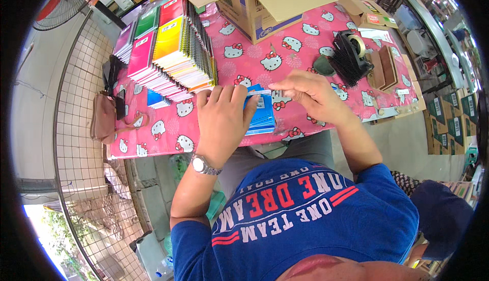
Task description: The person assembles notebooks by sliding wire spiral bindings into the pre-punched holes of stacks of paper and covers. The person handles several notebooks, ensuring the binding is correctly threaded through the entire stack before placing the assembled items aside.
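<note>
A small stack of blue notebooks (262,114) lies at the near edge of the table, in front of my body. My left hand (222,120) covers the stack's left side, fingers bent over it and thumb along the top notebook. A narrow white strip shows at that notebook's far edge, just past the thumb. Beside the stack's far right corner is my right hand (313,95), its thumb and forefinger pinched together. Whatever sits between those fingertips is too small to make out. A watch (198,164) is on my left wrist.
Tall piles of spiral notebooks (170,52) in several colours stand at the left. An open cardboard box (253,13) is at the back. To the right are a black tape dispenser (351,57) and a brown wooden piece (383,67). Patterned pink cloth (198,128) covers the table.
</note>
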`<act>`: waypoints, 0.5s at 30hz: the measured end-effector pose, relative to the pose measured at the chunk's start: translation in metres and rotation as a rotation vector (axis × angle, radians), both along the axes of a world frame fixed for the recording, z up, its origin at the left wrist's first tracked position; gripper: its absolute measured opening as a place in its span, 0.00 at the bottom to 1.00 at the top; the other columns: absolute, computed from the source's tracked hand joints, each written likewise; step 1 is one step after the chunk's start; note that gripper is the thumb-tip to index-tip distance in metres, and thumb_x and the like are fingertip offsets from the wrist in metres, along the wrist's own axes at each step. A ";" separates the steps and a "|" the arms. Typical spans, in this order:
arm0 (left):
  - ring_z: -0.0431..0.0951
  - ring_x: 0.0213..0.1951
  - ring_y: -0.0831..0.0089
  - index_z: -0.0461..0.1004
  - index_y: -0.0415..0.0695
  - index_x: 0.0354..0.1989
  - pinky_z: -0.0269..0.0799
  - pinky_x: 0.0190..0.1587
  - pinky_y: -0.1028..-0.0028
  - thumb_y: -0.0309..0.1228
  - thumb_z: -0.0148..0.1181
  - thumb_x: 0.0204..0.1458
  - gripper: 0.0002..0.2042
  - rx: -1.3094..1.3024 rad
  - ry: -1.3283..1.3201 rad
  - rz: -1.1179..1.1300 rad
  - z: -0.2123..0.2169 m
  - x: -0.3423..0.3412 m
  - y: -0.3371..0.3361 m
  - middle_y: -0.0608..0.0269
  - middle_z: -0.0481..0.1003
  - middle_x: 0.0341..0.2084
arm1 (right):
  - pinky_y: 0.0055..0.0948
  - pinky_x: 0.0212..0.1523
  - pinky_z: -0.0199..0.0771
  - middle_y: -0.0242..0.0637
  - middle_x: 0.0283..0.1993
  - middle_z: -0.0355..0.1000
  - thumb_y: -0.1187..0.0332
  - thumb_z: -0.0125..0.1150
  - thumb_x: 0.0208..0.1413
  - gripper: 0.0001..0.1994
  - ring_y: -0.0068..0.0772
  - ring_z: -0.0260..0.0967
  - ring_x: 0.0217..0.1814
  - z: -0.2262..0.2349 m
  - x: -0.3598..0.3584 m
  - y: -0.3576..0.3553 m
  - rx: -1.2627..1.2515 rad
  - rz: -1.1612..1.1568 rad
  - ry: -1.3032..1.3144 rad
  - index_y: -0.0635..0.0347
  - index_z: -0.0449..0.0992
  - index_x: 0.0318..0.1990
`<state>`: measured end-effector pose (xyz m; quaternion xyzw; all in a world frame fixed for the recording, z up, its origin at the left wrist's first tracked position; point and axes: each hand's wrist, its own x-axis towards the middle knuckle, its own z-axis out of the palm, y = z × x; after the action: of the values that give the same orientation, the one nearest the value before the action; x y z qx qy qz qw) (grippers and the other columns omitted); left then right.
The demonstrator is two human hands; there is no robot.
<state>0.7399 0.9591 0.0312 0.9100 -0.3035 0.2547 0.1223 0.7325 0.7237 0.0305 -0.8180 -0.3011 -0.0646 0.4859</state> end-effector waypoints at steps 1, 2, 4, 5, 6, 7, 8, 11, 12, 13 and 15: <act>0.73 0.31 0.66 0.71 0.47 0.31 0.61 0.38 0.64 0.41 0.60 0.54 0.11 0.008 -0.019 0.001 -0.001 0.001 -0.001 0.65 0.72 0.23 | 0.31 0.36 0.71 0.36 0.35 0.69 0.74 0.59 0.57 0.15 0.34 0.71 0.38 -0.001 0.000 -0.002 -0.022 0.035 -0.014 0.53 0.77 0.51; 0.73 0.31 0.66 0.71 0.47 0.31 0.61 0.38 0.64 0.41 0.60 0.54 0.11 0.009 -0.019 -0.001 0.000 0.001 -0.001 0.65 0.72 0.23 | 0.31 0.36 0.71 0.36 0.35 0.69 0.74 0.59 0.57 0.15 0.34 0.71 0.38 -0.001 0.000 0.000 -0.021 0.033 -0.014 0.53 0.77 0.51; 0.73 0.31 0.66 0.71 0.47 0.31 0.61 0.39 0.63 0.41 0.60 0.53 0.11 0.015 0.003 0.000 0.002 0.000 -0.003 0.65 0.72 0.24 | 0.31 0.35 0.73 0.37 0.39 0.71 0.74 0.59 0.57 0.13 0.34 0.71 0.37 -0.002 -0.003 0.006 -0.033 -0.079 -0.225 0.54 0.77 0.50; 0.73 0.31 0.66 0.71 0.47 0.31 0.61 0.39 0.63 0.41 0.60 0.53 0.11 0.014 0.004 -0.003 0.003 -0.001 -0.004 0.65 0.72 0.24 | 0.31 0.35 0.73 0.37 0.39 0.71 0.74 0.59 0.57 0.13 0.34 0.71 0.37 -0.003 -0.003 0.004 -0.035 -0.082 -0.224 0.54 0.77 0.50; 0.73 0.33 0.63 0.71 0.45 0.33 0.62 0.41 0.63 0.39 0.59 0.54 0.10 0.014 0.042 -0.008 0.005 -0.002 -0.005 0.62 0.73 0.26 | 0.32 0.37 0.73 0.38 0.41 0.70 0.74 0.60 0.56 0.13 0.36 0.71 0.38 -0.004 -0.003 0.003 -0.039 -0.078 -0.205 0.55 0.77 0.49; 0.72 0.34 0.60 0.71 0.43 0.35 0.62 0.42 0.62 0.37 0.59 0.55 0.10 0.014 0.079 -0.012 0.007 -0.003 -0.005 0.59 0.73 0.27 | 0.32 0.39 0.73 0.38 0.43 0.70 0.74 0.61 0.55 0.13 0.37 0.72 0.39 -0.005 -0.003 0.001 -0.043 -0.072 -0.186 0.56 0.77 0.48; 0.72 0.34 0.60 0.71 0.43 0.35 0.62 0.42 0.62 0.37 0.59 0.55 0.10 0.013 0.079 -0.015 0.007 -0.004 -0.006 0.59 0.73 0.27 | 0.32 0.39 0.73 0.38 0.43 0.70 0.74 0.61 0.55 0.13 0.37 0.72 0.39 -0.007 -0.002 0.000 -0.044 -0.075 -0.186 0.56 0.77 0.48; 0.73 0.35 0.60 0.71 0.43 0.39 0.62 0.43 0.62 0.34 0.58 0.54 0.09 -0.002 0.082 -0.044 0.007 -0.005 -0.009 0.58 0.74 0.30 | 0.31 0.40 0.69 0.41 0.44 0.70 0.74 0.64 0.50 0.18 0.33 0.70 0.44 -0.006 -0.003 0.000 0.059 0.001 0.188 0.57 0.77 0.50; 0.73 0.36 0.60 0.70 0.43 0.41 0.62 0.44 0.61 0.32 0.58 0.53 0.10 -0.008 0.057 -0.095 0.006 -0.005 -0.014 0.58 0.74 0.31 | 0.31 0.39 0.70 0.40 0.42 0.71 0.75 0.63 0.51 0.17 0.34 0.71 0.42 -0.001 -0.007 0.003 0.002 -0.042 0.015 0.57 0.76 0.51; 0.73 0.36 0.60 0.70 0.43 0.43 0.62 0.44 0.61 0.31 0.58 0.52 0.12 -0.019 0.034 -0.147 0.005 -0.005 -0.018 0.58 0.74 0.32 | 0.30 0.38 0.71 0.40 0.39 0.72 0.75 0.61 0.52 0.17 0.36 0.72 0.40 0.003 -0.010 0.004 -0.059 -0.087 -0.155 0.58 0.75 0.51; 0.73 0.37 0.60 0.69 0.43 0.45 0.62 0.44 0.61 0.30 0.57 0.52 0.13 -0.003 0.046 -0.166 0.006 -0.007 -0.025 0.58 0.74 0.33 | 0.30 0.36 0.71 0.40 0.37 0.72 0.75 0.61 0.53 0.16 0.37 0.72 0.37 0.008 -0.012 0.003 -0.098 -0.104 -0.176 0.59 0.74 0.51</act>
<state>0.7332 0.9345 0.0369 0.8871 -0.3745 0.2233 0.1513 0.7205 0.7268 0.0389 -0.8465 -0.3025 -0.1466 0.4128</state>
